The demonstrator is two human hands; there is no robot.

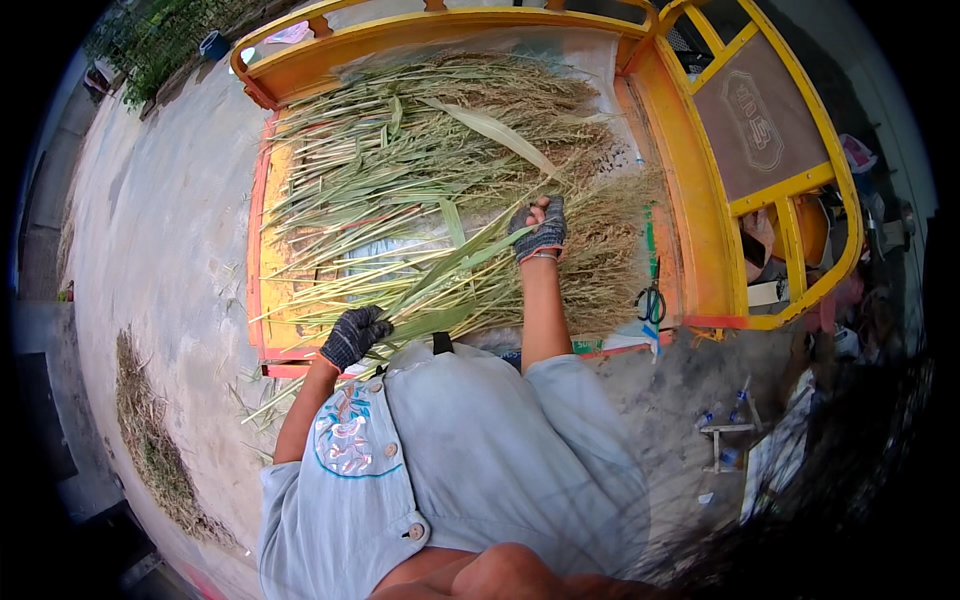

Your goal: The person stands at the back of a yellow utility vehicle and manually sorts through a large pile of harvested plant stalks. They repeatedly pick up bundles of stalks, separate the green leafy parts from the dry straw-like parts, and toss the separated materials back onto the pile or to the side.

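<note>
I stand at the open end of the yellow cart bed (pixel 690 200), and a bunch of long green stalks (pixel 440 275) lies slantwise across it in front of me. My left hand (pixel 353 335), in a dark knitted glove, is closed around the cut ends of that bunch at the near left corner of the bed, touching the red lower rail. My right hand (pixel 541 230), gloved the same way, is stretched out further up and is clenched on the bunch where the leaves give way to the brownish grain heads (pixel 600 255), so I am gripping the same bundle at both ends. As I judge it, the work is somewhere in the middle: the bed is thickly covered with a heap of cut stalks (pixel 420 130), laid mostly the same way with heads to the right, and this one bunch is the only part I have drawn apart from it. Most of the heap looks untouched. A pair of scissors (pixel 652 300) lies at the right edge of the bed, near my right hand but apart from it (I cannot tell whether anything here is tied). On the concrete ground (pixel 160 230) to my left a strip of dry straw (pixel 150 440) lies well apart from the cart, and a few loose stalks poke out under my left wrist.
</note>
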